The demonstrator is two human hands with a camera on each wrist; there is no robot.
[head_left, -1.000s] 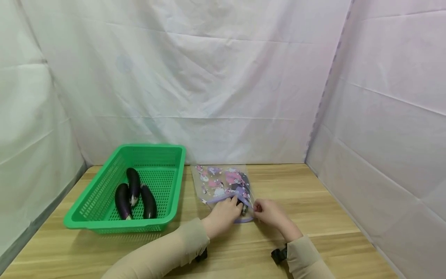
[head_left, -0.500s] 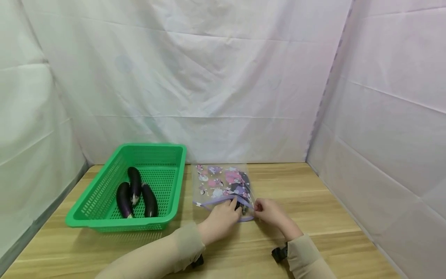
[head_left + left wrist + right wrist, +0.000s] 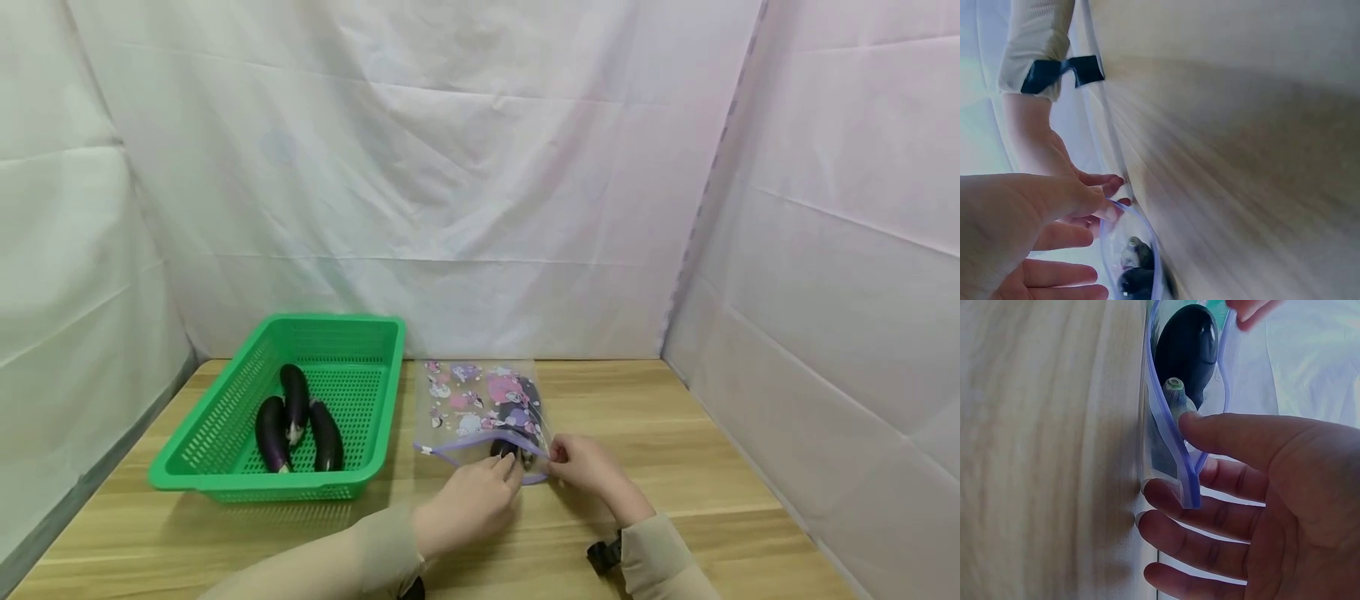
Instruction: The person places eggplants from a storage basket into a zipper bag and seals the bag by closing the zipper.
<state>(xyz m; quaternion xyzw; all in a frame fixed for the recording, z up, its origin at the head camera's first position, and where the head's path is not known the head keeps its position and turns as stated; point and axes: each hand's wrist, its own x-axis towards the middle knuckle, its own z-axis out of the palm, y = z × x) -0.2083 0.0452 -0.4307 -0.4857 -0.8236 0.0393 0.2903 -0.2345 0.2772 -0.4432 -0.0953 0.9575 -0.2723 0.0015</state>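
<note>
On the wooden table (image 3: 720, 500), right of the green basket (image 3: 390, 392), we see a clear zip bag (image 3: 461, 404) lying flat, its film printed with pink, purple and white cartoon figures. Its purple zip edge (image 3: 468, 440) faces near and gapes open, with a white slider (image 3: 426, 450) at the left end. Along the bag's right side we make out dark eggplant (image 3: 1188, 347), glossy and rounded at the mouth, beside a pale greenish stem (image 3: 1174, 390). Our right hand (image 3: 591, 468) pinches the bag's near right corner between thumb and fingers; our left hand (image 3: 467, 504), fingers loosely extended and grasping nothing, is at the mouth.
</note>
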